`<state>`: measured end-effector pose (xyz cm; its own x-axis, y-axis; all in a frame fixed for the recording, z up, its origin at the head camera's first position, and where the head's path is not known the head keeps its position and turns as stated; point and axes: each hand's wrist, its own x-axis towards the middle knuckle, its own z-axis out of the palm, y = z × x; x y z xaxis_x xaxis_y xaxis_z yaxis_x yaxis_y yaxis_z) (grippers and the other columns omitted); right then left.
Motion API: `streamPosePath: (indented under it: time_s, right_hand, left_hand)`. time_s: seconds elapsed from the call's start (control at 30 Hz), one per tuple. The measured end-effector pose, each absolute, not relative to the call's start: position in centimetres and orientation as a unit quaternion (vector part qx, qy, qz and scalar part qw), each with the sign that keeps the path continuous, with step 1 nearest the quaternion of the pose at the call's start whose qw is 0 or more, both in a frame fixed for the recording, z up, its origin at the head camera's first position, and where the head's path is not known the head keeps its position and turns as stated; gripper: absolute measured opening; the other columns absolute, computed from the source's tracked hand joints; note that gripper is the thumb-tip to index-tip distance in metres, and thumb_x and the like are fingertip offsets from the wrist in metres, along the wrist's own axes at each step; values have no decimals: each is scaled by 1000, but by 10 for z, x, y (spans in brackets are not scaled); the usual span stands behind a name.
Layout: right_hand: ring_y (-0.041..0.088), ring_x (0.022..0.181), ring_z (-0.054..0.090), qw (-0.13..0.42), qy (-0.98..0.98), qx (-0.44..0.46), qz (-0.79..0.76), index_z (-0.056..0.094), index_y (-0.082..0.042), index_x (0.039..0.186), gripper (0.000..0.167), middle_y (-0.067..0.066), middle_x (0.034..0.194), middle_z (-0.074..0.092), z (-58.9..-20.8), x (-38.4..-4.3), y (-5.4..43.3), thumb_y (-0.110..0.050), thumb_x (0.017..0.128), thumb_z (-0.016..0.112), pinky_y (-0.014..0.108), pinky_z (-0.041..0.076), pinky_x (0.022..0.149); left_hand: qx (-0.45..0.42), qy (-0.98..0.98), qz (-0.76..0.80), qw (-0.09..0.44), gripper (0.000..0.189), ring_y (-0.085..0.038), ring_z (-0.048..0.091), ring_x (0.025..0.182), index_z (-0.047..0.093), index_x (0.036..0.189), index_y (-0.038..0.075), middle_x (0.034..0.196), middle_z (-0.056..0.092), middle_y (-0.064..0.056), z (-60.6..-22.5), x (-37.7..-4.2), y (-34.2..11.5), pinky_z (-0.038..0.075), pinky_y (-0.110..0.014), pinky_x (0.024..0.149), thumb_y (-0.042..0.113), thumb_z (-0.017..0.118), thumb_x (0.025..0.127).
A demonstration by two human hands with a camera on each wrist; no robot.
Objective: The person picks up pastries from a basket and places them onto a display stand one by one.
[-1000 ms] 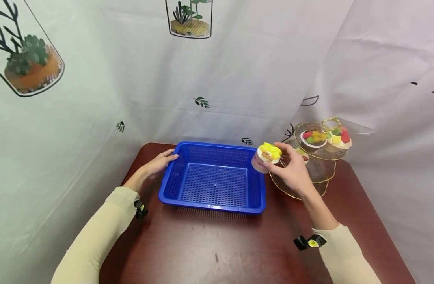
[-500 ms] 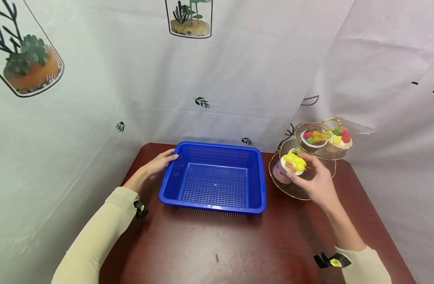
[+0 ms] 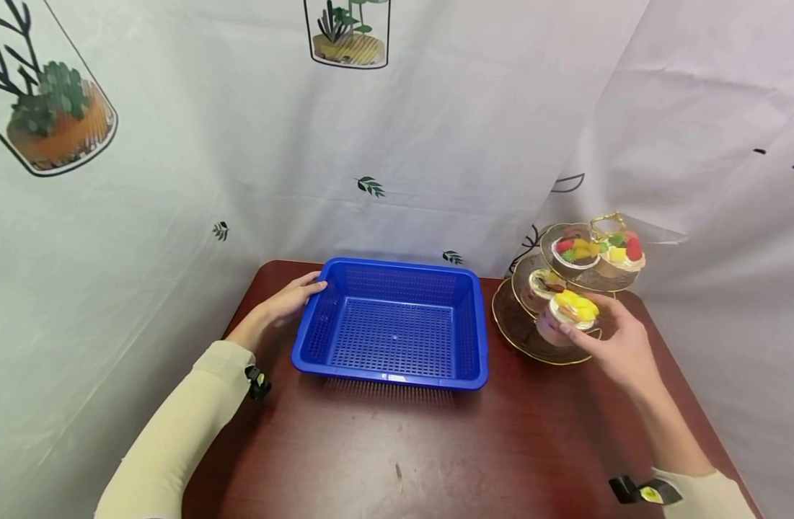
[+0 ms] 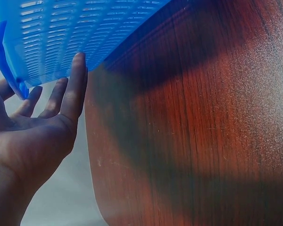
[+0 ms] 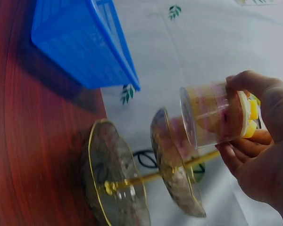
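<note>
Pinched in my right hand (image 3: 620, 344) is a clear dessert cup (image 3: 555, 330) with layered cake, cream and yellow fruit on top. In the right wrist view the layered dessert cup (image 5: 212, 113) is tilted sideways, close to the middle plate (image 5: 172, 165) of a tiered cake stand (image 3: 523, 335). Another dessert cup (image 3: 542, 285) sits on that plate. On the top plate are a fruit-topped cup (image 3: 573, 256) and a fruit tart-like cake (image 3: 620, 256). My left hand (image 3: 286, 301) holds the left rim of a blue plastic basket (image 3: 390, 378), its fingers (image 4: 76, 87) along the outer wall.
The slotted blue basket has nothing inside. It stands at the back of a dark red wooden table (image 3: 397, 450), left of the stand. A white printed cloth (image 3: 293, 137) hangs right behind the table. The stand's gold handle (image 3: 607, 225) rises above its top plate.
My right hand has carried the yellow-topped dessert cup rightward, from beside the basket's right rim to the stand's middle plate. My left hand and the basket have stayed put.
</note>
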<state>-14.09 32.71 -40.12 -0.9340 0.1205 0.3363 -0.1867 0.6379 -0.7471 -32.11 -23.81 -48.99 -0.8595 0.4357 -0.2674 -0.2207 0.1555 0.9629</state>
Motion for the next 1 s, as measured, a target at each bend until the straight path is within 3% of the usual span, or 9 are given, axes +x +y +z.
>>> streamPosePath:
  time_s: [0.3,0.7,0.8,0.93,1.0]
  right_hand:
    - [-1,85,61,173,-888,-18,425,52,2,138,64,2,113,60,-409,-144,353,-12,84,83,12,49,68]
    - [-4,83,59,172,-890,-51,419,48,3,141,69,21,119,59,-407,-149,359,-23,86,81,10,47,67]
    - [4,85,60,181,-894,-65,404,50,1,141,70,22,117,61,-408,-152,359,-27,86,82,12,44,69]
    - [25,89,57,203,-901,-79,376,53,1,138,69,23,111,62,-411,-158,359,-30,85,82,20,41,70]
    - [29,88,55,211,-901,-85,370,54,3,137,67,24,109,63,-414,-161,359,-30,85,82,22,40,70]
  left_hand:
    - [77,717,642,259,56,-39,58,117,25,157,12,141,48,-24,-487,-320,-239,54,-49,87,31,46,108]
    - [84,723,636,257,55,-39,57,118,26,156,11,140,49,-24,-486,-319,-239,54,-48,87,32,46,108]
    - [85,723,635,258,56,-40,57,117,26,156,12,140,49,-24,-485,-319,-239,54,-48,87,32,46,108]
    - [81,723,634,260,57,-40,58,117,25,157,13,140,50,-24,-484,-320,-239,54,-49,86,33,46,108]
    - [80,725,633,260,57,-40,58,117,25,157,13,140,50,-24,-484,-320,-239,55,-49,86,33,47,108]
